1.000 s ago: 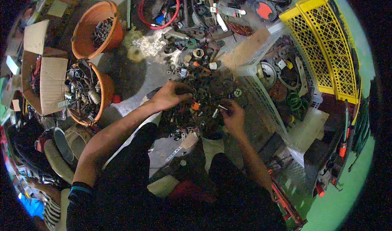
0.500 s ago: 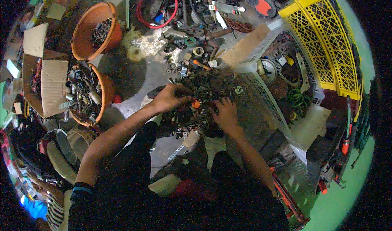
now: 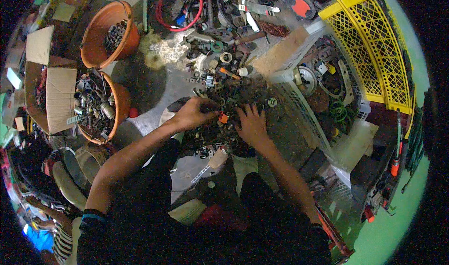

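Between my feet lies a heap of small, dark metal hardware pieces on the floor. My left hand is at the heap's left side, thumb and fingers drawn together in a pinch; whatever is in them is too dark to name. Just right of those fingertips sits a small orange piece. On the heap's right side rests my right hand, palm down with its fingers spread over the parts. A pale, perforated metal strip lies at the near edge of the heap.
Two orange buckets of metal parts stand on the left, beside an open cardboard box. A red hose curls at the back. To the right are a white crate with assorted parts and a yellow crate. Another person's striped sleeve shows lower left.
My right hand has shifted slightly left and forward, and its fingers lie flatter and more spread on the heap. The left hand stays pinched in nearly the same place.
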Available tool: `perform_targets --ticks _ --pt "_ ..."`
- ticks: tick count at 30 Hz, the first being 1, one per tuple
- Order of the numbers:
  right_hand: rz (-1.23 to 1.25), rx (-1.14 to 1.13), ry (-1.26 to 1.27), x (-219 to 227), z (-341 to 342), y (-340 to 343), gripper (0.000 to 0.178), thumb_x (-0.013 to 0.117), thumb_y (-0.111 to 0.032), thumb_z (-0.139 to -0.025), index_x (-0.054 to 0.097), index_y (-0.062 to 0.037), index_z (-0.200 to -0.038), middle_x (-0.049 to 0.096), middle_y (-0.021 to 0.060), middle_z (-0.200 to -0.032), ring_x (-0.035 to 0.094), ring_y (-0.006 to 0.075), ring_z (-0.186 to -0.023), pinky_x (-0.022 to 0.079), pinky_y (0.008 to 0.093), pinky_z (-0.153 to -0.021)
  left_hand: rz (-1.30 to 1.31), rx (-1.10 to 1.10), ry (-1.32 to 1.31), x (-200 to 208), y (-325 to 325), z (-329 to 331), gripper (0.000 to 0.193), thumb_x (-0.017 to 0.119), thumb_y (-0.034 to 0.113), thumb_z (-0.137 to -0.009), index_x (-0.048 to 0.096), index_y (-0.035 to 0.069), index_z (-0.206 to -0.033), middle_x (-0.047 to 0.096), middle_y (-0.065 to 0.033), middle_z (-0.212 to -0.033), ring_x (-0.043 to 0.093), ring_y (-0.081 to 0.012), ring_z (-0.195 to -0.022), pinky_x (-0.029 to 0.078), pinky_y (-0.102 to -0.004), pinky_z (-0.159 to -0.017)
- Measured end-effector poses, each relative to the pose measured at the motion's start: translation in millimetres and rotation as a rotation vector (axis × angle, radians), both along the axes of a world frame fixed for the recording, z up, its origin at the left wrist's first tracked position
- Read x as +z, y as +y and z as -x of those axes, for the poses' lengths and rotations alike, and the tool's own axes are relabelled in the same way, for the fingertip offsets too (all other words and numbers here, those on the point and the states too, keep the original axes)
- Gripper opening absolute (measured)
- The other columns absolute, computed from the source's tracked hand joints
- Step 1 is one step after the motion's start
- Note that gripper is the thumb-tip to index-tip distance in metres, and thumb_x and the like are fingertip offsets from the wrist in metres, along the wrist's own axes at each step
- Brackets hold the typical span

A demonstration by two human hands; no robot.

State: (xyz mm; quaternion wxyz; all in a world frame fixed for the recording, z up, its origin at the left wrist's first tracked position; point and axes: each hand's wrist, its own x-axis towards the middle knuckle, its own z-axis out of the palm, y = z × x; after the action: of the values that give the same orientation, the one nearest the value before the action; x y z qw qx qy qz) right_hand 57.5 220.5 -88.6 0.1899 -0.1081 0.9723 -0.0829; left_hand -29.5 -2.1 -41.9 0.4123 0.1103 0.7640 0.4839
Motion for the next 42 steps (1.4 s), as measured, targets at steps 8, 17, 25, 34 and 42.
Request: perform_targets --ticks 8,17,25,34,42 --pt "-0.006 -0.076 -0.083 -2.7 7.2 -0.6 0.06 0.063 -0.037 -0.079 0.047 -0.0083 -0.129 0.044 0.0162 -0.132 0.037 0.0357 -0.125 0.031 0.0606 -0.099 0.042 -0.018 0.014 3.6 0.9 0.9 0.031 0.066 0.02 -0.081 0.064 -0.001 -0.104 0.067 -0.0142 -0.097 0.063 -0.0206 -0.087 0.049 -0.0329 -0.082" --pt "0.078 -0.101 -0.098 4.5 3.1 7.8 0.064 0.064 -0.041 -0.077 0.045 -0.0091 -0.13 0.04 0.0186 -0.135 0.034 0.0388 -0.127 0.026 0.0647 -0.1 0.026 -0.032 -0.024 -5.5 -1.7 -0.5 0.03 0.065 0.018 -0.082 0.064 -0.001 -0.105 0.067 -0.0137 -0.096 0.063 -0.0182 -0.086 0.05 -0.0312 -0.08" --pt "0.026 -0.067 -0.119 3.9 5.2 2.3 0.062 0.063 -0.037 -0.08 0.043 -0.0074 -0.131 0.041 0.0205 -0.133 0.033 0.0394 -0.127 0.027 0.0665 -0.098 0.015 -0.031 -0.012 -4.6 -0.6 -2.9 0.029 0.064 0.017 -0.083 0.064 -0.002 -0.104 0.067 -0.0127 -0.094 0.063 -0.0181 -0.084 0.05 -0.0317 -0.078" --pt "0.016 -0.069 -0.213 8.1 14.0 1.3 0.064 0.066 -0.033 -0.079 0.043 -0.0059 -0.131 0.04 0.0208 -0.135 0.032 0.0391 -0.129 0.028 0.0636 -0.1 -0.05 0.023 -0.041 -11.7 -5.6 -6.5 0.028 0.063 0.018 -0.084 0.064 -0.002 -0.104 0.067 -0.0114 -0.09 0.064 -0.0156 -0.078 0.051 -0.0298 -0.072" --pt "0.18 -0.189 -0.048 11.4 1.6 6.0 0.064 0.071 -0.036 -0.073 0.049 -0.003 -0.123 0.043 0.0208 -0.131 0.034 0.0406 -0.126 0.029 0.0596 -0.101 0.011 -0.01 -0.02 -6.5 -3.8 -6.5 0.031 0.065 0.023 -0.083 0.065 -0.002 -0.102 0.067 -0.0148 -0.094 0.064 -0.0211 -0.087 0.049 -0.0333 -0.081"
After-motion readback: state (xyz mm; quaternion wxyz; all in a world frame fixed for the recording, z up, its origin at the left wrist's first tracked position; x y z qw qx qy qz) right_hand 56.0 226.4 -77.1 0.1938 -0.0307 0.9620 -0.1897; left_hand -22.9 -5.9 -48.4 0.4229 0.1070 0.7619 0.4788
